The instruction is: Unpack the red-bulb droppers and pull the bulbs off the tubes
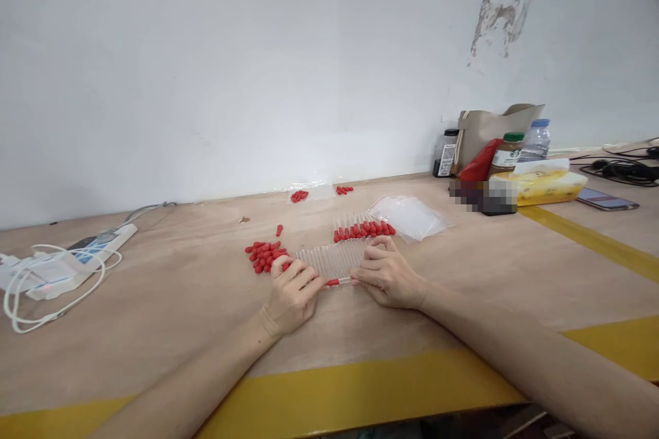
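My left hand (296, 291) pinches a red rubber dropper bulb (333, 282) near the table's front. Fingers closed, my right hand (388, 274) grips a thin clear glass tube (344, 280) whose end meets that bulb. How deep the tube sits in the bulb is too small to tell. Just beyond both hands lies a row of bare glass tubes (327, 259). Loose red bulbs (262, 255) are heaped beside my left hand, partly hidden by it. Behind the row, several droppers with red bulbs fitted (363, 228) lie side by side.
A stack of clear plastic bags (409, 217) lies right of the fitted droppers. Farther back is a bag with red bulbs (309, 193). A power strip (77, 271) with white cables sits left. Jars, a tissue pack (546, 186) and a phone (607, 199) stand or lie right.
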Motion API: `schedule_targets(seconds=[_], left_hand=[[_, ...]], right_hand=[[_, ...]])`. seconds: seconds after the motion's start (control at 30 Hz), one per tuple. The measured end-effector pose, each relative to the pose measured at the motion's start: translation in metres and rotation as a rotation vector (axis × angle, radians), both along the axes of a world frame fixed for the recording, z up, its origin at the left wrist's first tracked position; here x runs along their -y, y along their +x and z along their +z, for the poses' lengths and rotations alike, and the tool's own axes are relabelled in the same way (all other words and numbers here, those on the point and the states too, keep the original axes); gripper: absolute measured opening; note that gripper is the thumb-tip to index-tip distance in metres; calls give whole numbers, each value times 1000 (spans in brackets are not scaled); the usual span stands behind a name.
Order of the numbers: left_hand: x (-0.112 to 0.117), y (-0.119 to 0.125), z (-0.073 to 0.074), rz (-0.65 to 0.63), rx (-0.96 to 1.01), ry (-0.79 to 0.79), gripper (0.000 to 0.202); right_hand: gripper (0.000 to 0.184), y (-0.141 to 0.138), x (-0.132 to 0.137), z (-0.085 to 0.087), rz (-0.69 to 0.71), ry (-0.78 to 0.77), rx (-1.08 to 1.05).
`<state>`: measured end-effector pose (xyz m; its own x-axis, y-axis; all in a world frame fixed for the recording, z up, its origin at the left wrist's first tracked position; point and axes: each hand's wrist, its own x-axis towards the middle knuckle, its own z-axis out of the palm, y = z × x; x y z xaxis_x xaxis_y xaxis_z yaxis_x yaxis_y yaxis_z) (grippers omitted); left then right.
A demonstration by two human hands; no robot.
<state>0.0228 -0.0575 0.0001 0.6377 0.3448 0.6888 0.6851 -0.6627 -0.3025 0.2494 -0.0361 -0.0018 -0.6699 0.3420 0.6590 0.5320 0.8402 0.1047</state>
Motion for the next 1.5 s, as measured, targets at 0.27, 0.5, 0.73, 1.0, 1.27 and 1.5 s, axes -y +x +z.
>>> schedule_targets(seconds=[0.27, 0.5, 0.73, 1.0, 1.27, 1.5], left_hand=[[-1, 1, 0, -14, 12, -20, 17], [2, -7, 2, 19, 98, -28, 17], [-13, -23, 14, 46, 394, -151, 17], [-45, -57, 32, 348, 723, -287, 31], [-72, -113, 24, 598, 846, -546, 34], [-78, -107, 16, 680, 711, -563, 29]], right_hand=[[25, 3, -1, 2, 5, 2, 30], [27, 19, -10, 8, -41, -106, 10], [26, 34, -28, 10, -395, -331, -219], [24, 23, -26, -3, -535, -280, -206], [24, 11, -19, -7, -606, -218, -65], [24, 6, -15, -9, -548, -209, -29]])
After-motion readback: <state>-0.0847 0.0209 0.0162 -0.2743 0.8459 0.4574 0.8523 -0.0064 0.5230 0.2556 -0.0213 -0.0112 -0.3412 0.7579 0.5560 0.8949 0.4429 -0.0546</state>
